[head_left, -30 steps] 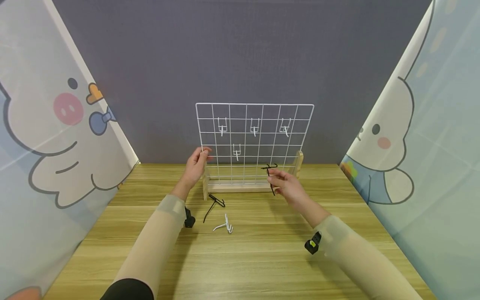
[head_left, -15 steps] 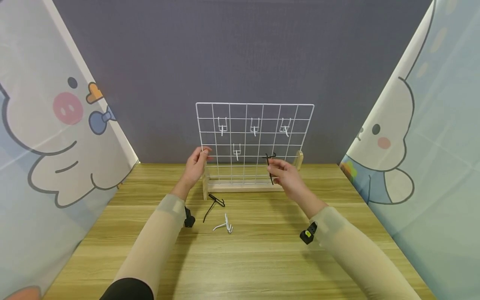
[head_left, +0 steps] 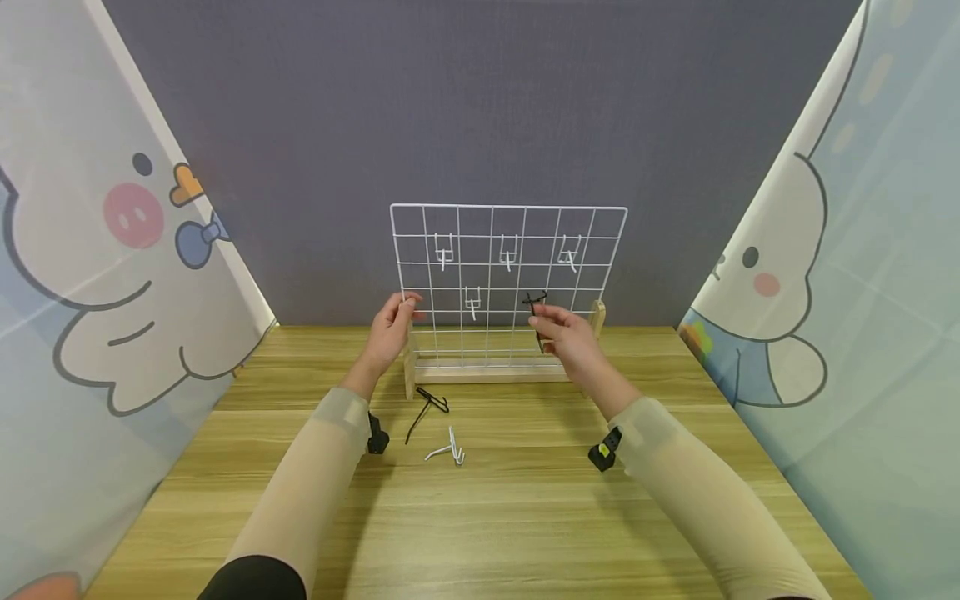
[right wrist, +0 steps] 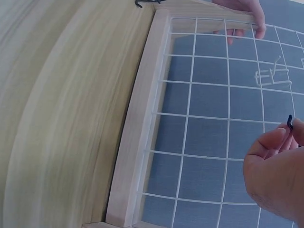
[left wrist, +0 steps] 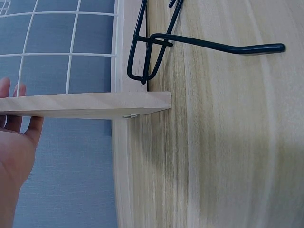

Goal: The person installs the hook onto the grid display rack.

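A white wire grid panel (head_left: 510, 206) stands upright in a wooden stand (head_left: 487, 373) on the table. My left hand (head_left: 387, 335) grips its left edge at the wooden side post (left wrist: 85, 104), fingers partly behind it. My right hand (head_left: 576, 346) pinches a black wire hook (head_left: 534, 301) in front of the grid's right half, its crosspiece up and its prong hanging down. Only the hook's dark tip (right wrist: 290, 121) shows in the right wrist view. Whether the hook touches the wires cannot be told. Several white hooks hang on the grid, one of them (head_left: 472, 302) lower than the others.
On the table (head_left: 480, 533), a second black hook (head_left: 429, 403) lies just before the stand's left foot. A white hook (head_left: 453, 448) lies nearer to me. A dark backdrop (head_left: 480, 108) rises behind, with printed cartoon curtains (head_left: 885, 250) on both sides.
My right hand has raised the black hook from low by the stand's base to about the height of the lower white hook. The left hand has kept its grip in place.
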The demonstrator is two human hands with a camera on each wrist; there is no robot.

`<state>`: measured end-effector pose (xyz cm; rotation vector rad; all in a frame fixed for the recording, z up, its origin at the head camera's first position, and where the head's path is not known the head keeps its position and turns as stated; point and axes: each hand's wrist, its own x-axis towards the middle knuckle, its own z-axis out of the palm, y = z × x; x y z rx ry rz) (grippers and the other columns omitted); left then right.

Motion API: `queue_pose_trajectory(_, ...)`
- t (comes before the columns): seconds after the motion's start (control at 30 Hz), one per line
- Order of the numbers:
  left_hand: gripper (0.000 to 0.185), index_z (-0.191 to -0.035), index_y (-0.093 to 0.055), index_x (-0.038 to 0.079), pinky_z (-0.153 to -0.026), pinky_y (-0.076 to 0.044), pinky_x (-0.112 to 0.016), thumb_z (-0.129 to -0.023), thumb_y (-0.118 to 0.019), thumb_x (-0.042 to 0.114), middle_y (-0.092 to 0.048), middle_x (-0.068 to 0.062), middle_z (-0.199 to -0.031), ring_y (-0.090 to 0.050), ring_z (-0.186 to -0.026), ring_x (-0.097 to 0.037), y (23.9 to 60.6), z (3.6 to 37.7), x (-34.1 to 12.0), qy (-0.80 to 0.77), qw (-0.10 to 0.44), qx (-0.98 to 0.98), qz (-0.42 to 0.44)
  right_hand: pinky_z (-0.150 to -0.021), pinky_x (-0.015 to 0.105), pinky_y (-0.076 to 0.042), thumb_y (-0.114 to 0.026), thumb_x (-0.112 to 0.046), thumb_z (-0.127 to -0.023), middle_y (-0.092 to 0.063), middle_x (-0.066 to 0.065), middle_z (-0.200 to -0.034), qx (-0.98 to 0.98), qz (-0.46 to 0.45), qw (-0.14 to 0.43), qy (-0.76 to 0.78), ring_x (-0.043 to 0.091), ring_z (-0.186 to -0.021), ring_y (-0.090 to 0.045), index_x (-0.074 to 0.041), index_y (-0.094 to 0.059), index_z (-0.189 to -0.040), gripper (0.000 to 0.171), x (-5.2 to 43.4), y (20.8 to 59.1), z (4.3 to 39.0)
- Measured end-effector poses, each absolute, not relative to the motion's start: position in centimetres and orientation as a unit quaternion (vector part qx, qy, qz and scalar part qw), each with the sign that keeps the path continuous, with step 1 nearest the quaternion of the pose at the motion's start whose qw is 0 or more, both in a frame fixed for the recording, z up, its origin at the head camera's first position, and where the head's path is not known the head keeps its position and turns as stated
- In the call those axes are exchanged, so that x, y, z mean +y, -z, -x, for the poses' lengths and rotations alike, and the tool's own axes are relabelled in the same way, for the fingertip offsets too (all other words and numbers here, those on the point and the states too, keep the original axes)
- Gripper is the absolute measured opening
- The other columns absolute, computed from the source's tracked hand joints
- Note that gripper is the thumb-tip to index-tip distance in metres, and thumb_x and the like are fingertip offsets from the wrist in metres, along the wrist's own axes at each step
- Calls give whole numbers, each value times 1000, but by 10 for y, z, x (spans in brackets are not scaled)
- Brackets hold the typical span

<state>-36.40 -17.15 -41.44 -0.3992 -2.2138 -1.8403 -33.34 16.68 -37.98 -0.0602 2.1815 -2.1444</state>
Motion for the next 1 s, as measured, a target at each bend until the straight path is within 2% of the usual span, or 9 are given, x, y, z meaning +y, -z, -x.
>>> queue_pose_trajectory(0.07, 41, -146, -54, -2, -111, -41, -58, -122, -39, 27, -58, -34, -147, -54, -141, -58, 419, 369, -173, 630, 118, -755, 139, -80, 26, -51, -70, -22, -111, -64, -4, -123, 712, 20, 40, 701, 22, -113, -59, -8, -61, -153, 46, 166, 379, 336)
queue_pose_trajectory(0.13, 41, -147, -55, 1, -111, -41, -61, -122, -40, 30, -59, -33, -146, -55, -141, -57, 422, 372, -175, 634, 118, -751, 142, -80, 26, -51, -70, -22, -110, -65, -5, -122, 711, 19, 40, 702, 20, -110, -60, -8, -61, -153, 46, 164, 380, 338)
queue_pose_trajectory(0.4, 41, -144, -58, 5, -104, -42, -52, -121, -43, 35, -61, -34, -144, -59, -141, -53, 424, 373, -178, 629, 118, -754, 148, -79, 23, -52, -72, -21, -109, -66, -6, -114, 705, 5, 30, 709, 12, -99, -60, -9, -63, -152, 45, 159, 379, 343)
queue_pose_trajectory(0.67, 43, -145, -58, 6, -122, -40, -61, -121, -43, 38, -59, -28, -150, -56, -142, -56, 424, 373, -178, 624, 117, -759, 146, -78, 21, -52, -71, -20, -109, -66, -5, -109, 698, -10, 25, 716, 9, -92, -59, -6, -62, -152, 47, 156, 377, 344)
queue_pose_trajectory(0.77, 43, -145, -58, 6, -123, -38, -63, -121, -43, 38, -58, -27, -151, -55, -142, -56, 424, 373, -178, 626, 115, -758, 146, -78, 21, -51, -71, -20, -109, -66, -5, -106, 695, -10, 23, 719, 8, -89, -58, -4, -62, -153, 47, 156, 377, 345)
queue_pose_trajectory(1.0, 43, -144, -58, 7, -118, -41, -60, -121, -43, 39, -59, -26, -150, -56, -142, -56, 424, 372, -178, 627, 116, -757, 144, -76, 20, -51, -71, -15, -109, -68, -4, -104, 680, -9, 15, 733, 8, -87, -60, 1, -60, -153, 49, 152, 378, 345)
